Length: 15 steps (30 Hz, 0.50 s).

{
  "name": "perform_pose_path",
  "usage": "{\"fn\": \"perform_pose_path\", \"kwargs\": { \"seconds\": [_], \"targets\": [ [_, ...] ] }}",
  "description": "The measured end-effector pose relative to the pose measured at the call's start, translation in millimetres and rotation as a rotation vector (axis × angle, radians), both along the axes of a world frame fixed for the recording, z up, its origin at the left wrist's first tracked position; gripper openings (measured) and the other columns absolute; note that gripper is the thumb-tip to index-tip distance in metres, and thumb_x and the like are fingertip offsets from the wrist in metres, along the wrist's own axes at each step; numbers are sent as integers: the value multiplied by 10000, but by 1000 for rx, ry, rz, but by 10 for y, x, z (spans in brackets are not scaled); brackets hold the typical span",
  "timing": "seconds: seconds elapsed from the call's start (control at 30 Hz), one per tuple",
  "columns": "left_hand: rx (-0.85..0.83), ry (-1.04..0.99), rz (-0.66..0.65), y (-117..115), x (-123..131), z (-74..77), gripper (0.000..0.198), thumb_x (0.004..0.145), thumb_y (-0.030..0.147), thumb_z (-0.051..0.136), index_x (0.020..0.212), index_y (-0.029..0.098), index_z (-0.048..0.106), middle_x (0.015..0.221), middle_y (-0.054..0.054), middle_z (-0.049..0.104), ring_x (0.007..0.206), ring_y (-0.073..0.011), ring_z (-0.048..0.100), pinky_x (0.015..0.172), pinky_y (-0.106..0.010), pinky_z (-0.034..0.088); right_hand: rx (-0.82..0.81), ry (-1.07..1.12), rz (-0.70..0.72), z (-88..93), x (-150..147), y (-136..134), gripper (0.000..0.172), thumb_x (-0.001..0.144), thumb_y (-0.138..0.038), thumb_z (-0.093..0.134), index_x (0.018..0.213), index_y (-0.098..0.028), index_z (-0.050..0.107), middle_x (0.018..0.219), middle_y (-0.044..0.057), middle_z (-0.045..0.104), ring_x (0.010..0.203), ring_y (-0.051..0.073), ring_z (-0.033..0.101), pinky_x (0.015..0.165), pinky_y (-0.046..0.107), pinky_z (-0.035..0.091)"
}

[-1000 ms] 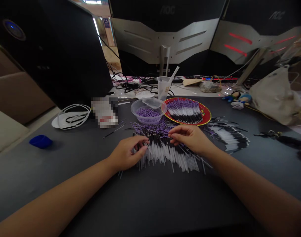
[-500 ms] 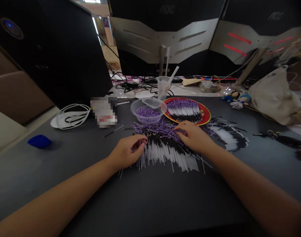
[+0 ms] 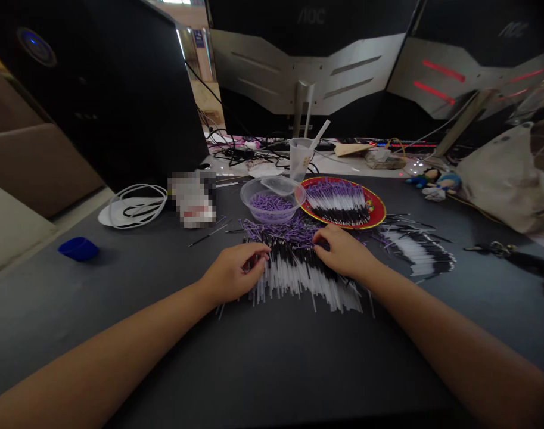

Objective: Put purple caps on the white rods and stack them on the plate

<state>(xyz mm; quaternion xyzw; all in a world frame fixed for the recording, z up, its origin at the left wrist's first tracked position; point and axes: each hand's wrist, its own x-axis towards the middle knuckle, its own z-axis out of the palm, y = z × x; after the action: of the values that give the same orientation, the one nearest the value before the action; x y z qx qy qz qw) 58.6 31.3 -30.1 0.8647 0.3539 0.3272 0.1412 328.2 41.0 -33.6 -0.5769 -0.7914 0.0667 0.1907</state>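
Observation:
A heap of pen refills (image 3: 294, 274) with clear-white tubes and black ink ends lies on the dark desk. Loose small purple tip caps (image 3: 278, 229) are piled along its far side. At the heap's left edge is my left hand (image 3: 236, 271), fingers curled and closed at the black ends; what they pinch is too small to make out. My right hand (image 3: 343, 253) rests over the heap's right part, thumb and forefinger closed near the purple caps, their contents hidden. Behind stand a clear plastic bowl (image 3: 249, 211) of purple caps and a red plate (image 3: 378, 211) holding purple-capped refills.
More refills (image 3: 419, 250) lie at the right, near keys (image 3: 499, 249) and small dolls (image 3: 435, 179). A plastic cup (image 3: 300, 161) stands behind the bowl. At the left are a blue cup-like object (image 3: 78, 248), a coiled white cable (image 3: 140, 205) and a black computer case (image 3: 120, 95). Monitors (image 3: 311, 71) line the back.
My right hand has moved slightly left and toward me, its thumb and forefinger closing together. My left hand stays at the heap's left edge. The whole view has shifted a little.

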Motion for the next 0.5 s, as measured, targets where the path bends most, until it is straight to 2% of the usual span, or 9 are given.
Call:
{"fn": "perform_pose_path", "kwargs": {
  "seconds": [0.27,0.5],
  "targets": [
    [-4,15,3,1,2,4,236,838,227,480,1023,151,604,835,-51,671,673,-116,603,552,-204,480,-6,-58,-51,35,-49,18,113,805,-285,517,758,-193,562,854,73,541,793,205,555,683,325,419],
    [-16,23,5,16,-10,-16,231,845,231,486,1033,156,598,840,-44,670,658,-112,592,574,-216,474,43,-147,-26,47,-82,-10,103,841,-240,424,816,-186,508,921,92,536,822,213,556,655,315,393]
  ]
}}
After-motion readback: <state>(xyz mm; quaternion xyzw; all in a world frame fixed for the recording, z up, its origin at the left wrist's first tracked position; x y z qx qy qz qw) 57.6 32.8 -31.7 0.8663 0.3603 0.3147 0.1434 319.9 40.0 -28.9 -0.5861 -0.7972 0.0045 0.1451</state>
